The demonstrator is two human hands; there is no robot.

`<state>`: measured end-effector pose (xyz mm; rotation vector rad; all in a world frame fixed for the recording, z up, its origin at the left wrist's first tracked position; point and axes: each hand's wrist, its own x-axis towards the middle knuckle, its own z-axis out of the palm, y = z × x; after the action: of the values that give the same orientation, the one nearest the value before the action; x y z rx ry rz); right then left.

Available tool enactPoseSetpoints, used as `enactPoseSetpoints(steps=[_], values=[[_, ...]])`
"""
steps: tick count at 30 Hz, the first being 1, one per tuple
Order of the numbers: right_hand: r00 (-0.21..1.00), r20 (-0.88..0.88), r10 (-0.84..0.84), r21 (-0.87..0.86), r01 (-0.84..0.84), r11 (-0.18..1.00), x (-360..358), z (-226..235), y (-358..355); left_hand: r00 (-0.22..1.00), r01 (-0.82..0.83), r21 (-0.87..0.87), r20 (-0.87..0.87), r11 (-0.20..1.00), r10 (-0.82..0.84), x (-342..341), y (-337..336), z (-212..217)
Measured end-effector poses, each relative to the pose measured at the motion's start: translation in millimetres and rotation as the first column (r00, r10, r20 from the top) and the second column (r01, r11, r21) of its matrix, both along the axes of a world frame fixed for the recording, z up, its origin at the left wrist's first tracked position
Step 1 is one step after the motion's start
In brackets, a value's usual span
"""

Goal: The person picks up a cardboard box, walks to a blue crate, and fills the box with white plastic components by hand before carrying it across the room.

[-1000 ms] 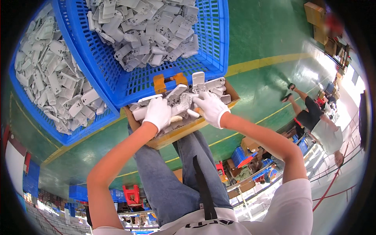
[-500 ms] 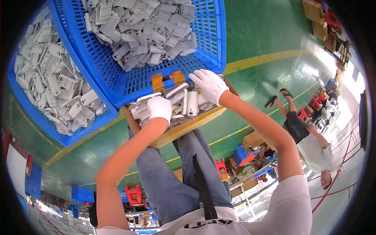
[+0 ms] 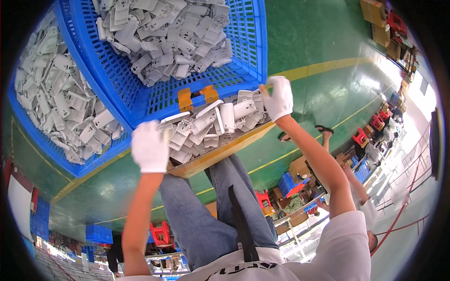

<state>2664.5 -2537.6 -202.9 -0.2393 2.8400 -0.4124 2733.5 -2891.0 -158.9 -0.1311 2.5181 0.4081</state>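
Note:
A cardboard box [image 3: 222, 157] full of grey-white plastic housings [image 3: 201, 126] is in front of my legs, against the near side of a blue plastic basket [image 3: 150, 107]. My left hand [image 3: 150, 147], in a white glove, is at the left end of the box, its fingers curled at the edge and slightly blurred. At the right end, my white-gloved right hand [image 3: 279, 97] grips the box's upper edge, with its fingertips partly hidden. More of the same housings [image 3: 173, 42] lie heaped inside the basket, which has orange-brown tape [image 3: 199, 97] on its near rim.
A second blue basket [image 3: 77, 169], also heaped with plastic housings, stands at the left. Yellow lines [image 3: 323, 69] cross the green floor [image 3: 300, 28]. A person in sandals [image 3: 324, 129] is at the right. Red stools [image 3: 263, 200] and cartons stand farther back.
My hands have moved from on top of the housings out to the box's two ends, the left one leftward and the right one rightward. The person at the right has moved.

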Motion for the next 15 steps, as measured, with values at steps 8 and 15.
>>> enactPoseSetpoints(steps=[8, 15], values=[[0.190, 0.932, -0.309, 0.210, 0.410, 0.887, 2.3, -43.4, 39.3, 0.259, -0.950, 0.089, 0.764, 0.300, 0.591, 91.3, -44.4, -29.4], [0.437, 0.848, -0.299, 0.332, 0.002, 0.943, 16.7, -56.4, 49.6, 0.335, -0.900, 0.055, 0.721, 0.432, 0.606, 117.0, -44.0, -42.9]])
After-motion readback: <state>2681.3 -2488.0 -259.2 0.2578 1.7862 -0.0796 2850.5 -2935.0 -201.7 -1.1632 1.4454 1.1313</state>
